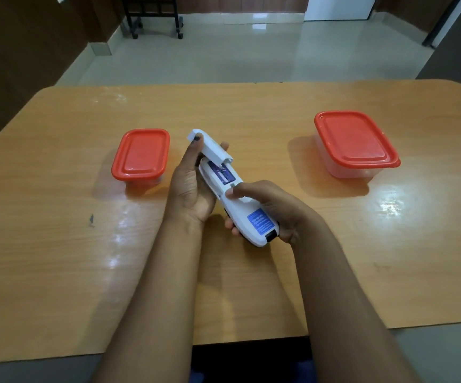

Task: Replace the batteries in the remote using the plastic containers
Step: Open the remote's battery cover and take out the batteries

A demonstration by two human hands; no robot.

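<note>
Both bare forearms reach forward and converge mid-scene. The left hand [189, 186] stands palm-right, thumb up and fingers curled round the far side of what it grips. The right hand [268, 210] grips nearer, thumb stretched left, fingers wrapped underneath.

**Setting: a plain indoor room, home or office**

A laminated wood-grain table [58, 244] with rounded corners stands on a glossy, pale tiled floor [224, 56]. Dark wood panelling [16, 51] lines the left wall. A black wheeled rack [152, 15] stands at the far side, near a white door or panel [337, 6]. Nothing shows which kind of room it is.
</note>
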